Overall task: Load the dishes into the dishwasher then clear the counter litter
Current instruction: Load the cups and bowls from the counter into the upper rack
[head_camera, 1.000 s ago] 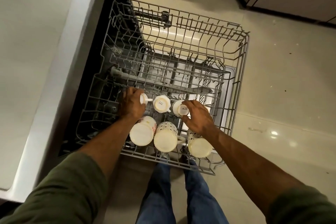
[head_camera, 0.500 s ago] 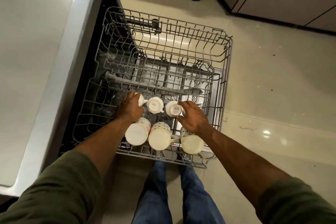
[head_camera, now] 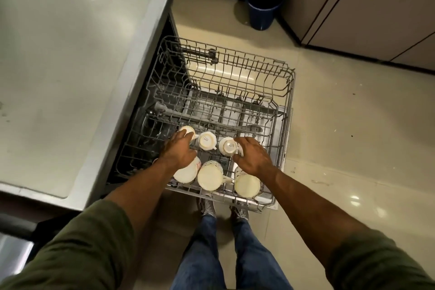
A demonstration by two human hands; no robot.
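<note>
Dishwasher rack (head_camera: 280, 92), grey wire, pulled out over the floor.
Near end holds six cream cups, all upside down, in two rows: three small cups (head_camera: 207, 140) in the farther row, three taller patterned mugs (head_camera: 210, 177) in the nearer row. Rest of rack bare.

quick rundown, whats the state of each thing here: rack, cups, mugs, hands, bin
upper rack: pulled out, far half bare
three small cups: upside down in the back row
three mugs: upside down in the front row
left hand: over the left cup, grip hidden
right hand: fingers spread, touching the right cup
blue bin: upright on the floor, contents not visible
</note>
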